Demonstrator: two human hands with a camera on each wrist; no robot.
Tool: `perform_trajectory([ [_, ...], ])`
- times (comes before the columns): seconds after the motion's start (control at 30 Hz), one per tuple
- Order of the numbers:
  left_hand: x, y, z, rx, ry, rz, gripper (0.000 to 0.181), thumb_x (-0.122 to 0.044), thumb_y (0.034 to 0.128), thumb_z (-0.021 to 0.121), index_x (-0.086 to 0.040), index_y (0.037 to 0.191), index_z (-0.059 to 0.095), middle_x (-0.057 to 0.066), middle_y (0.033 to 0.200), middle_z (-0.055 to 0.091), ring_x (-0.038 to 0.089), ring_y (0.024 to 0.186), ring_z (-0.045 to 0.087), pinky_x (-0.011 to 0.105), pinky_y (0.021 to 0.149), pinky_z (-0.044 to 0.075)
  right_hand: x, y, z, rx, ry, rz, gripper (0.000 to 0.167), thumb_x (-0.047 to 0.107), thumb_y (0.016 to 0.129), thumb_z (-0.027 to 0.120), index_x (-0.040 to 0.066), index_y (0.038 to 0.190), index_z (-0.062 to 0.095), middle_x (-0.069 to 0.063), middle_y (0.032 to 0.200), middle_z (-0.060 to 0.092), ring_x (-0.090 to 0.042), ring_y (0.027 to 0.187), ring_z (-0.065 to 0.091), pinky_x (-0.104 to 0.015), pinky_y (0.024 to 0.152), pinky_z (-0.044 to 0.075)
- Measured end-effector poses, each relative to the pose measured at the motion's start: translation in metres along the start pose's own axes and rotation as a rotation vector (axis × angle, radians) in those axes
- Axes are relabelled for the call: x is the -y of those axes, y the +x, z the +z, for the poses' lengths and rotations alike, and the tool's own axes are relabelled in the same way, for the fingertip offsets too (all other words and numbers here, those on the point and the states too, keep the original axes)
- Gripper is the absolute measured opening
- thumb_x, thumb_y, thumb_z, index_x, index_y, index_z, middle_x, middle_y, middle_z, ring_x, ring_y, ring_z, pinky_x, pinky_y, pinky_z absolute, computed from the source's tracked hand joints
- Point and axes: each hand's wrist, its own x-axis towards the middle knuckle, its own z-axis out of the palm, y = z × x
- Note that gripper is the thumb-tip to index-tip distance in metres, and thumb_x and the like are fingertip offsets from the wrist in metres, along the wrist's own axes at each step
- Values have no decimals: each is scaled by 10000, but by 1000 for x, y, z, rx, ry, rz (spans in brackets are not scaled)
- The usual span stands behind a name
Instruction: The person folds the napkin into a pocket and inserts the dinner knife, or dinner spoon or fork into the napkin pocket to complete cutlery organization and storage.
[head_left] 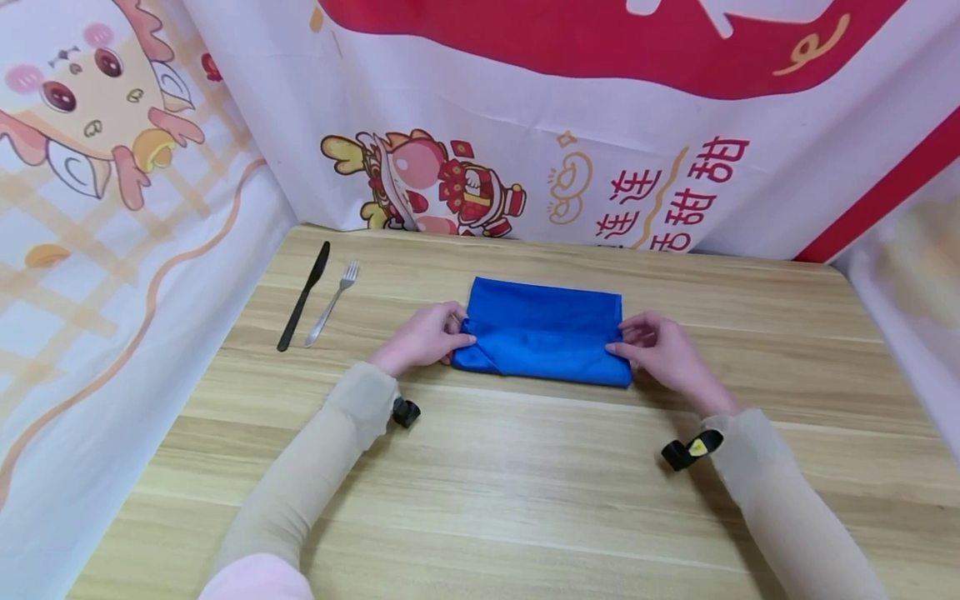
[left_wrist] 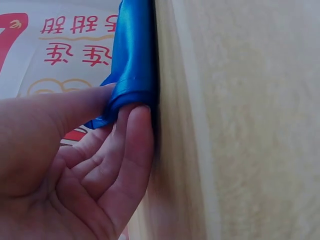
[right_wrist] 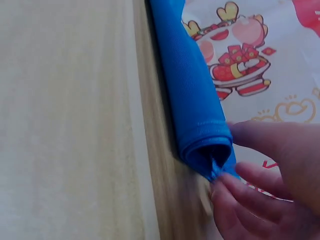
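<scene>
A blue cloth (head_left: 540, 354) lies on the wooden table, its near part folded over in layers and its far part flat. At its left end my left hand (head_left: 429, 335) pinches the folded edge; in the left wrist view the thumb of that hand (left_wrist: 75, 155) is on top and the fingertips are beneath the cloth (left_wrist: 134, 60). My right hand (head_left: 663, 350) pinches the right end. The right wrist view shows the cloth (right_wrist: 187, 80) as a rolled fold with an open loop at its end, held between thumb and fingers of the hand (right_wrist: 270, 175).
A black knife (head_left: 303, 296) and a silver fork (head_left: 332, 303) lie side by side on the table (head_left: 510, 483), left of the cloth. Printed white curtains (head_left: 555, 142) hang behind the table and along its left side.
</scene>
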Motion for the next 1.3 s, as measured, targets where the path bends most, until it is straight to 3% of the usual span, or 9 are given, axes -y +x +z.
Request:
perform_trajectory([
  [0.13, 1, 1, 0, -45, 3, -3, 378, -234, 976, 726, -40, 1266, 581, 75, 905, 667, 215, 614, 659, 345, 661, 560, 4, -7, 2, -32, -69, -87, 528, 358, 908, 795, 83, 1321, 615, -144, 1322, 598, -347, 1157, 589, -511, 922, 533],
  [0.33, 1, 3, 0, -59, -12, -13, 301, -254, 996, 698, -75, 1219, 603, 62, 843, 685, 230, 621, 662, 353, 647, 559, 1, -11, 5, 12, -167, -201, 438, 242, 903, 812, 95, 1296, 687, -138, 1366, 587, -342, 1158, 580, -527, 905, 534],
  [0.67, -2, 3, 1, -60, -35, -70, 338, -291, 991, 703, -59, 1207, 586, 93, 820, 671, 238, 601, 657, 329, 598, 570, -6, -1, 10, 0, -151, -176, 391, 200, 907, 807, 104, 1270, 698, -111, 1250, 626, -283, 1014, 576, -439, 846, 504],
  [0.8, -3, -2, -1, -145, -15, -14, 417, -345, 962, 734, -87, 1254, 585, 66, 964, 666, 226, 766, 660, 343, 710, 568, -6, 0, 10, -9, -146, -190, 377, 180, 906, 806, 87, 1257, 704, -117, 1239, 627, -292, 1021, 573, -452, 848, 505],
  [0.93, -6, -16, -5, -213, -2, 123, 387, -273, 971, 732, -81, 1288, 621, 58, 1126, 655, 215, 994, 626, 382, 867, 551, -3, -6, 7, -11, -128, -194, 363, 198, 921, 792, 90, 1257, 706, -114, 1278, 626, -305, 1111, 596, -506, 918, 527],
  [1.0, -8, -27, -6, -181, 47, 199, 347, -238, 985, 714, -82, 1288, 650, 62, 1221, 660, 233, 1120, 609, 425, 964, 513, -1, -10, 4, -4, -125, -211, 358, 199, 928, 785, 86, 1258, 706, -116, 1296, 629, -314, 1160, 597, -529, 947, 519],
  [1.13, -9, -43, -4, -14, 185, 314, 345, -225, 1015, 665, -104, 1339, 660, 77, 1413, 591, 269, 1345, 495, 484, 1110, 383, 3, -19, 1, 27, -160, -281, 365, 159, 923, 785, 57, 1264, 705, -143, 1320, 640, -355, 1240, 572, -581, 1008, 457],
  [1.23, -6, -47, -1, 99, 233, 330, 409, -224, 1028, 639, -97, 1416, 607, 102, 1516, 495, 292, 1438, 386, 492, 1159, 301, 2, -20, 1, 52, -216, -316, 398, 158, 920, 788, 55, 1293, 695, -151, 1347, 632, -371, 1290, 539, -604, 1058, 395],
  [1.3, -4, -48, 1, 132, 246, 312, 441, -222, 1030, 633, -97, 1450, 576, 96, 1557, 443, 293, 1469, 329, 495, 1176, 261, 0, -18, 2, 68, -243, -326, 419, 159, 927, 781, 55, 1320, 680, -150, 1372, 619, -368, 1312, 525, -596, 1074, 381],
])
